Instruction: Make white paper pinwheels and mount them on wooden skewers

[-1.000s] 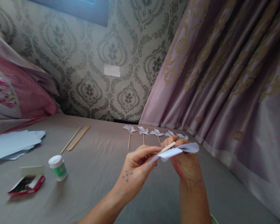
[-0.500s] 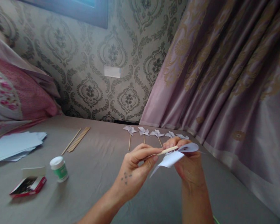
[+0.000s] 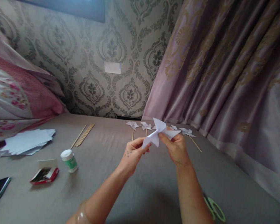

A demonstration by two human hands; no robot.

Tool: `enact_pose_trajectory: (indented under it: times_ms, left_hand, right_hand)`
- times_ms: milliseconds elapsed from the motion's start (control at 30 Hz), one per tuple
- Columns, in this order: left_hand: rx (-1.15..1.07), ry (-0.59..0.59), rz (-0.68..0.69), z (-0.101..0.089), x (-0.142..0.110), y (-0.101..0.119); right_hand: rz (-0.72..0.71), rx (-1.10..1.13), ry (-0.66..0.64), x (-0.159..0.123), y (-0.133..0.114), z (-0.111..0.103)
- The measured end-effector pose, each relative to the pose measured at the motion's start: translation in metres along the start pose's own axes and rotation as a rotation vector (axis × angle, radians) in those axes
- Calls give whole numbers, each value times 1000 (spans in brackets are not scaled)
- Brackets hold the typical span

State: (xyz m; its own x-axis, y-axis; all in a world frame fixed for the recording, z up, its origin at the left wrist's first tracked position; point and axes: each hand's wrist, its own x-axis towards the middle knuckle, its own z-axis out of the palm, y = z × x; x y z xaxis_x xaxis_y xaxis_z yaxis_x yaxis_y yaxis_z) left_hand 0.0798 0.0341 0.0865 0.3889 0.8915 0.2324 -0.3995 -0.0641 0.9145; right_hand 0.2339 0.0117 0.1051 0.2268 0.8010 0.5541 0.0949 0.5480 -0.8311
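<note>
Pinwheel of folded white paper (image 3: 155, 134), just right of centre in the head view, is grasped by both hands: the right hand (image 3: 178, 147) presses its thumb near the middle, the left hand (image 3: 132, 155) closes at the lower-left blade. At lower left, 1 white plastic jar with a green label (image 3: 70, 161) stands beside 1 open red-and-white box (image 3: 45, 175).

Grey damask-patterned wallpaper (image 3: 84, 46) covers the wall, a blank white rectangle (image 3: 112, 67) on it. A dark frame (image 3: 88, 12) cuts across the top, bluish light glowing at its edge. Pleated mauve curtains (image 3: 214, 62) with gold motifs hang right; pink floral fabric (image 3: 44, 93) drapes left. Below spreads a wrinkled grey-brown cloth (image 3: 102, 155), softly lit.
</note>
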Motion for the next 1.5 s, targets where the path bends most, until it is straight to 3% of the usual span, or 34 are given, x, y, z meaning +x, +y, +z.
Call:
enact_pose_trajectory:
  times_ms: [200,433,700,1000,1233,1500]
  left_hand:
    - [-144,53,-143,-8,8,-38]
    - [-161,94,-185,-13,10,-50]
    - [-31,-76,-114,-25,8,-35]
    - [-3,-216,29,-37,9,6]
    - [47,-29,78,-27,6,15]
    - [28,-26,40,-26,8,9]
  right_hand:
    - [160,-127,1,2,11,3]
    - [203,-203,18,3,19,9]
    - [133,-327,-42,0,14,13]
    - [42,-373,-53,-4,4,26]
    - [-5,-401,-66,-8,-4,34]
    - [44,-402,-60,-7,-9,30]
